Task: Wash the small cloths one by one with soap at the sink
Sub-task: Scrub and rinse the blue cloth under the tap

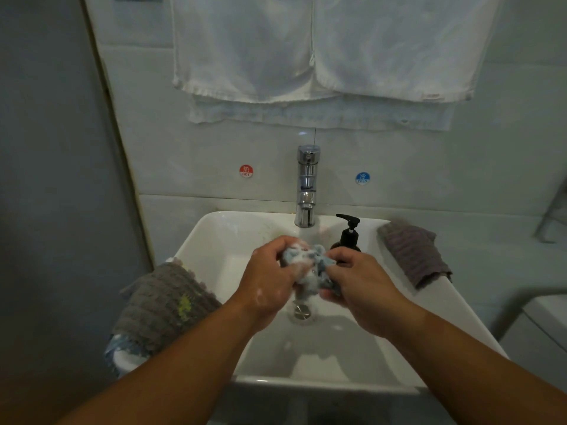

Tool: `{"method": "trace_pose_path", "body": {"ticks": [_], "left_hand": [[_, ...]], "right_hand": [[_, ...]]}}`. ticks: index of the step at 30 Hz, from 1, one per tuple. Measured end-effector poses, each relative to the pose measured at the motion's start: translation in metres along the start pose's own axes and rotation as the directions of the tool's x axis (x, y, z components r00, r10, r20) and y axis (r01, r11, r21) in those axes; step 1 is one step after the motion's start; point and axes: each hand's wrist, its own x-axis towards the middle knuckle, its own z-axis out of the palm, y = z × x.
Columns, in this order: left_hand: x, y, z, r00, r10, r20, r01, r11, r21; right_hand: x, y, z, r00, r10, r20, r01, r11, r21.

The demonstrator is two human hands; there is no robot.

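Over the white sink (214,237), both hands hold one small blue cloth (310,265), bunched up and covered in white suds. My left hand (270,280) grips its left side and my right hand (359,283) grips its right side. Water runs from the chrome tap (306,185) down just behind the cloth. A black soap pump bottle (348,233) stands on the sink's back rim, right behind my right hand. The drain (302,311) lies below the cloth.
A grey cloth (162,305) with a yellow patch hangs over the sink's left rim, a blue-white cloth (118,348) under it. A purple-grey cloth (414,253) lies on the right rim. White towels (306,56) hang on the wall above. Hot (246,171) and cold (362,178) stickers flank the tap.
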Motion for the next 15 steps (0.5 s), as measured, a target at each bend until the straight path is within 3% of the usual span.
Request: {"method": "trace_pose_path", "body": {"ticks": [3,6,9,12,15], "left_hand": [[0.006,-0.006,-0.003,0.997,-0.004,-0.079,0.009,0.997,0.071],[0.006,-0.012,0.000,0.999,-0.038,0.033,0.032,0.986,0.162],[0.002,-0.010,0.001,0.996,-0.004,0.094,-0.010,0.988,0.155],[0.006,-0.008,-0.002,0.999,0.032,-0.030,-0.030,0.997,0.077],[0.011,-0.011,-0.004,0.996,0.015,-0.090,-0.003,0.991,0.135]], "right_hand": [[-0.003,-0.006,0.000,0.996,-0.073,0.051,0.077,0.993,-0.085],[0.002,-0.009,0.000,0.989,-0.137,-0.056,0.134,0.990,-0.041],[0.006,-0.003,-0.001,0.989,-0.054,-0.138,0.054,0.999,-0.007],[-0.003,0.000,0.002,0.999,0.027,0.023,-0.026,0.999,-0.022],[-0.008,-0.004,0.003,0.996,-0.026,0.080,0.031,0.997,-0.070]]}}
